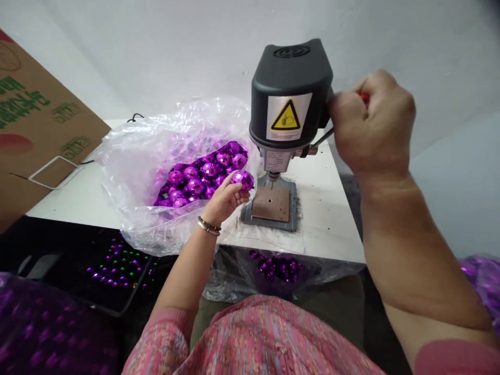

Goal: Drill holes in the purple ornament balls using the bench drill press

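Observation:
Between its fingertips my left hand (230, 199) holds a shiny purple faceted ball (242, 180), just left of the drill bit. My right hand (373, 125) is closed around the red-ended lever at the right side of a black drill press (291, 78). Under the bit, a brown square board (270, 203) with a small hole lies on the grey metal base (292, 208). An open clear plastic bag (128, 156) full of similar purple balls (194, 186) lies left of the press, behind my left hand.
A cardboard box (35, 120) stands at the left by the white table (332, 229). Below the table edge hang more purple balls (279, 266) in plastic. Bagged purple items (50, 333) fill the lower left, near a dark crate (117, 307).

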Demonstrator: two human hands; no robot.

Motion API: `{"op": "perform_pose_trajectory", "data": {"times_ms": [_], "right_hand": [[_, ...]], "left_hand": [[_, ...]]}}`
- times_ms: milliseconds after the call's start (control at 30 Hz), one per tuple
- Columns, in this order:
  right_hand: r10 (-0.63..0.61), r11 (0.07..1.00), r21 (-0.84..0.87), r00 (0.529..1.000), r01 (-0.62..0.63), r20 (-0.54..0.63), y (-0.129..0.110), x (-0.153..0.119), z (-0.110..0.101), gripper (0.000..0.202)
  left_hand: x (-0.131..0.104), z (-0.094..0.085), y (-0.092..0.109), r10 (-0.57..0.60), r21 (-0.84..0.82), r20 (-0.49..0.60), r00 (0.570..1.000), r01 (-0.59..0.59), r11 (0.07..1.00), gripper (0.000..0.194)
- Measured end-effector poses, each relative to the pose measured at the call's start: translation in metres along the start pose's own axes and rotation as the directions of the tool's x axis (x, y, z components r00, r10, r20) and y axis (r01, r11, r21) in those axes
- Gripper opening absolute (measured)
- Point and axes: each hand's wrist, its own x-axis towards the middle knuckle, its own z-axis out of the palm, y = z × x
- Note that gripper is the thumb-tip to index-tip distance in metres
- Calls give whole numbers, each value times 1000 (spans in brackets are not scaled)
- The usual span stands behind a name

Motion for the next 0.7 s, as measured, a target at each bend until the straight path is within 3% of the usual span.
{"op": "perform_pose_trajectory", "data": {"times_ms": [100,200,467,700], "right_hand": [[107,994,3,993,-108,53,-8,19,0,36],[127,991,18,988,-129,87,-10,29,1,38],[159,987,10,983,-161,94,-10,30,3,37],[150,986,60,981,-158,119,-9,31,2,37]], "left_hand": [[-13,10,-14,-145,-22,69,987,146,989,39],[-11,17,-26,-186,71,-7,983,186,980,42],[5,32,-35,-70,420,-65,995,91,903,51],[12,38,-43,51,671,-49,997,-5,741,50]]}}
